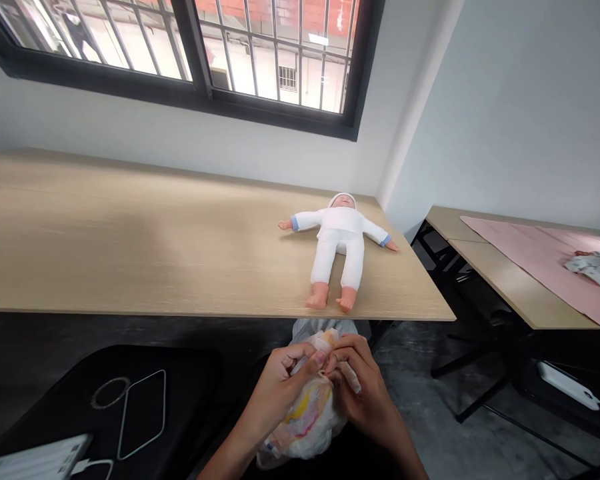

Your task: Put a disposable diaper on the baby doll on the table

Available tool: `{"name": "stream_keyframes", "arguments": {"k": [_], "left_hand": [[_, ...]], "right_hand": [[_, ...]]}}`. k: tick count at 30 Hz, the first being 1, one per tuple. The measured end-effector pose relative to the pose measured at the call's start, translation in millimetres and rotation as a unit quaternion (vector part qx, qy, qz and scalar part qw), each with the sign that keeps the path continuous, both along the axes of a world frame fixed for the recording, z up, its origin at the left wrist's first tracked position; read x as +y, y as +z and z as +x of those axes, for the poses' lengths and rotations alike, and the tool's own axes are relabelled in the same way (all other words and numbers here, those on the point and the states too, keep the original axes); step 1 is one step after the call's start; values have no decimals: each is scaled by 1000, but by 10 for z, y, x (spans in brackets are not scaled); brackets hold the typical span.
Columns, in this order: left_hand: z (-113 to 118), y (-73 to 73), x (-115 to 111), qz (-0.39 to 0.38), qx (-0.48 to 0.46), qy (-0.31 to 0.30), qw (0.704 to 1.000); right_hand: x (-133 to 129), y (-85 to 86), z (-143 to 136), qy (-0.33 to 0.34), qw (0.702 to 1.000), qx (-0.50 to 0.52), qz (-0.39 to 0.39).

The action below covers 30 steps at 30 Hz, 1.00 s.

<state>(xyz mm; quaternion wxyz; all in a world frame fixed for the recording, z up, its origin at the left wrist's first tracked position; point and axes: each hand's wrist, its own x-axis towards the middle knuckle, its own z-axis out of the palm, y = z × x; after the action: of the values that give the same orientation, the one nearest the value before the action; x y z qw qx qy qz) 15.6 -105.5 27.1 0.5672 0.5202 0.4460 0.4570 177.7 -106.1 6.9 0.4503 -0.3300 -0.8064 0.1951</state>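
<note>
Below the table's front edge, a crumpled white plastic bag [305,420] with yellow and pink print hangs between my hands. My left hand [287,377] pinches its gathered top with thumb and fingers. My right hand [357,377] grips the same gathered part from the other side, fingertips close to the left thumb. What lies inside the bag cannot be made out. Beyond my hands, a baby doll [341,230] in a white suit with blue cuffs lies on its back on the wooden table [130,253], arms spread and bare feet towards me.
On a black chair seat [195,373] at lower left lie a white power bank [40,460] with a cable and a thin phone-shaped frame [143,413]. To the right, another table carries a pink mat [540,247] and a patterned cloth [597,268]. A barred window [280,60] is ahead.
</note>
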Motion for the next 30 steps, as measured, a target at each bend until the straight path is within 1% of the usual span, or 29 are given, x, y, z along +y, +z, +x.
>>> {"name": "stream_keyframes", "arguments": {"k": [4, 10, 14, 16, 18, 21, 24, 27, 30], "left_hand": [[17, -26, -13, -19, -18, 0, 1000], [19, -14, 0, -22, -11, 12, 1000], [-17, 29, 11, 25, 33, 4, 999], [-35, 61, 8, 53, 50, -7, 997], [-46, 88, 3, 68, 57, -13, 996], [-54, 109, -1, 69, 61, -17, 996], [-72, 109, 1, 60, 62, -29, 996], [-109, 81, 10, 50, 82, -49, 994], [-140, 37, 32, 46, 92, -73, 992]], "right_hand": [[-5, 26, 16, 4, 1000, -5, -2], [-2, 22, 3, -5, 1000, 14, 11], [8, 31, 15, -15, 999, 44, -18], [1, 53, 28, -18, 998, 42, -34], [-15, 83, 37, -18, 999, 33, -34], [-42, 121, 40, -19, 999, 19, -17], [-48, 121, 45, -35, 999, 10, 8], [-26, 88, 59, -57, 998, -6, 34], [3, 70, 67, -55, 997, -29, 54]]}}
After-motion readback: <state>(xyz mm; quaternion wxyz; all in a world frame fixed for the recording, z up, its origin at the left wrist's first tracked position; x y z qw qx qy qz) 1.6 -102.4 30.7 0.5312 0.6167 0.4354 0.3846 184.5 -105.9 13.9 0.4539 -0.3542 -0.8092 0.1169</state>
